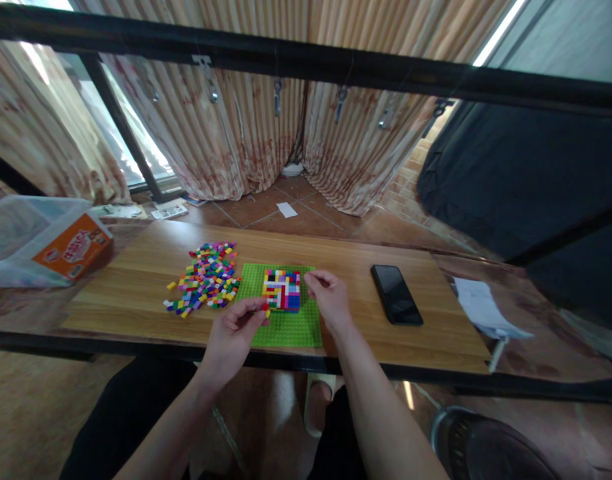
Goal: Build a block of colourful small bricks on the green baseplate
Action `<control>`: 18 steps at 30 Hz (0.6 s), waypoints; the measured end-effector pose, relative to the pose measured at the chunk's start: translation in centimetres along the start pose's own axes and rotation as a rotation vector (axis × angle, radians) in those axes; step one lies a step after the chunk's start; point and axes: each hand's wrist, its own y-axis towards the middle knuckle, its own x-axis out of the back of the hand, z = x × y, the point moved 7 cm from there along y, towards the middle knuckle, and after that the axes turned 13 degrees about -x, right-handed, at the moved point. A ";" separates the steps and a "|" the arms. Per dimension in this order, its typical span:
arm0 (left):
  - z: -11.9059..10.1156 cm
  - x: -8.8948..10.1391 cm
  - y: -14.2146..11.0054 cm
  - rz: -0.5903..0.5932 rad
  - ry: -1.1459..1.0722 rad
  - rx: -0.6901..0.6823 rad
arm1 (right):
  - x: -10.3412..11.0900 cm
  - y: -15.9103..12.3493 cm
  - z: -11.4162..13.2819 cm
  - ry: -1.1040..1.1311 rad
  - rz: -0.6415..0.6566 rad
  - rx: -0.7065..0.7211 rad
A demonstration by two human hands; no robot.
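Observation:
My left hand is closed in a pinch on small toy bricks, red and yellow, in front of the block build's near left corner. The block build, a square of many-coloured bricks, sits on the green baseplate. At its far right corner my right hand hovers with thumb and fingers pressed together; whatever they may hold is too small to make out. To the left of the baseplate lies a loose pile of bricks in mixed colours.
A black phone lies on the wooden board to the right. A clear plastic box with an orange label stands at the far left. Papers rest at the right, and a dark metal bar crosses above.

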 end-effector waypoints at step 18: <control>2.1 1.0 -1.6 0.005 0.017 0.123 | -0.1 2.0 -1.8 -0.248 0.022 -0.008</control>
